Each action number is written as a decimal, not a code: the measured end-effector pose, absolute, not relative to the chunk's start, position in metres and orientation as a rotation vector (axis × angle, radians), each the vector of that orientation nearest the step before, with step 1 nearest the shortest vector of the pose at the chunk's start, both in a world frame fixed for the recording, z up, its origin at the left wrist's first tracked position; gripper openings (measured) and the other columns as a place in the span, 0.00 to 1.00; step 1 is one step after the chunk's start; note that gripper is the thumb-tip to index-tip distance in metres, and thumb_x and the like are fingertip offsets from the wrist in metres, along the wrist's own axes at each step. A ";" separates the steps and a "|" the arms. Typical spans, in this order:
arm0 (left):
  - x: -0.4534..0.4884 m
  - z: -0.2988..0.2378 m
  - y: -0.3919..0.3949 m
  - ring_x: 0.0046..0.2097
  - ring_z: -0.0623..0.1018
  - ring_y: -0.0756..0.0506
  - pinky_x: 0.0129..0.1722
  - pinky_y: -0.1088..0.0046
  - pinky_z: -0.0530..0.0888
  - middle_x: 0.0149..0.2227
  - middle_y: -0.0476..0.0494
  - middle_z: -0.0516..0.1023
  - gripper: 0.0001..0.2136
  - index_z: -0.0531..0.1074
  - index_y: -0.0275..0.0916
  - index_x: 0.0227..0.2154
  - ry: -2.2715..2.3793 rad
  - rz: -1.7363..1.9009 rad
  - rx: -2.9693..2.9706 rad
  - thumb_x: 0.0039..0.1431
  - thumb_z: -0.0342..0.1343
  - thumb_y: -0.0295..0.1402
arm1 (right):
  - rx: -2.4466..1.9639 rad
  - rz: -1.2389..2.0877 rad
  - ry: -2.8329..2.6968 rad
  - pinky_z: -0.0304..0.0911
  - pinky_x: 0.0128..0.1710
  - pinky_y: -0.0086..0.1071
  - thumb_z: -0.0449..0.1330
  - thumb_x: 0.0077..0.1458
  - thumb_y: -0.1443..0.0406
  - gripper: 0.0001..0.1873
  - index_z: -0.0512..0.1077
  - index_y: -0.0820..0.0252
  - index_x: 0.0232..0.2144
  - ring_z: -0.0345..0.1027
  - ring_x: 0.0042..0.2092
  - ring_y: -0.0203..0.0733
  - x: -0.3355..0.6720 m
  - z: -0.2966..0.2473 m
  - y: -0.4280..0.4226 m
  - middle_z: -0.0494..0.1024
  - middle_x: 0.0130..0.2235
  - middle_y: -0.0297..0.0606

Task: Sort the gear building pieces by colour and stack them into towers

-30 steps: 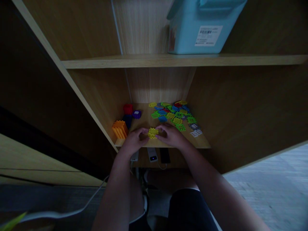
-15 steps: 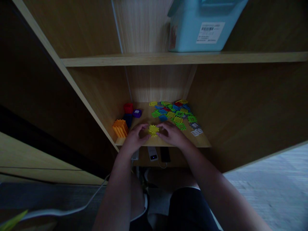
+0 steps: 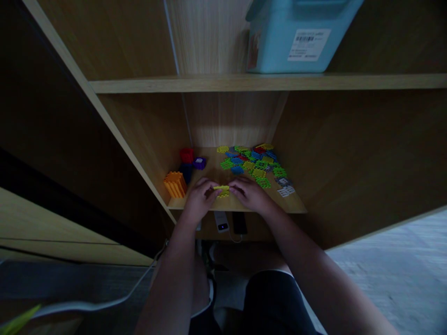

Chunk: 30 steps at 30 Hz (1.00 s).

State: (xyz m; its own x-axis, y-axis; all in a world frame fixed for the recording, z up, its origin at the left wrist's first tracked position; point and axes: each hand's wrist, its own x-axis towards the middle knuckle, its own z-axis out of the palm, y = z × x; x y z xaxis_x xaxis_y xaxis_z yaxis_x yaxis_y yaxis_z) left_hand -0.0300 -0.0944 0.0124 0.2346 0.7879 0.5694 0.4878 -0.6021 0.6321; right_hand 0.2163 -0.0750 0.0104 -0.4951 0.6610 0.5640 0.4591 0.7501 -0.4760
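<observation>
Near the front of the shelf, my left hand (image 3: 201, 197) and my right hand (image 3: 248, 191) pinch the two ends of a yellow notched plastic tile (image 3: 222, 187), which stands tilted up so its edge shows. Below it a second yellow part shows; whether the two are joined I cannot tell. To the left of my left hand stands an orange ribbed block (image 3: 175, 184) built of notched pieces. Beyond it are a red block (image 3: 186, 155), a dark blue block (image 3: 186, 172) and a purple piece (image 3: 199, 163). Behind my right hand lies a loose spread of coloured tiles (image 3: 259, 164).
A light blue bin (image 3: 272, 49) with a label sits on the upper shelf (image 3: 209, 84). Under the working shelf lie a white power bank (image 3: 221, 222) and a black phone (image 3: 240, 223) with a cable. Cabinet walls close in both sides.
Both hands have moved inward and closed on the yellow tile. That tile has gone from showing its broad face to showing mostly its edge. The other blocks stay put.
</observation>
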 end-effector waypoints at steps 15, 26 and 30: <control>-0.029 0.010 -0.097 0.46 0.81 0.44 0.48 0.67 0.79 0.44 0.44 0.80 0.08 0.83 0.43 0.44 1.180 1.264 2.263 0.68 0.62 0.24 | -0.780 0.316 -2.173 0.76 0.52 0.44 0.65 0.71 0.62 0.14 0.77 0.47 0.57 0.78 0.50 0.49 0.217 0.016 -0.082 0.83 0.53 0.42; -0.034 0.003 -0.094 0.47 0.81 0.44 0.47 0.68 0.79 0.46 0.43 0.79 0.11 0.87 0.45 0.41 1.129 1.312 2.258 0.67 0.62 0.24 | -0.795 0.554 -2.127 0.74 0.59 0.46 0.66 0.70 0.60 0.08 0.80 0.47 0.50 0.81 0.56 0.49 0.219 0.013 -0.077 0.87 0.53 0.39; -0.034 0.005 -0.095 0.47 0.81 0.44 0.48 0.68 0.79 0.46 0.43 0.79 0.10 0.87 0.45 0.40 1.131 1.307 2.240 0.67 0.62 0.24 | -0.810 0.664 -2.091 0.75 0.54 0.43 0.67 0.69 0.58 0.08 0.81 0.50 0.47 0.82 0.51 0.47 0.221 0.013 -0.075 0.88 0.49 0.38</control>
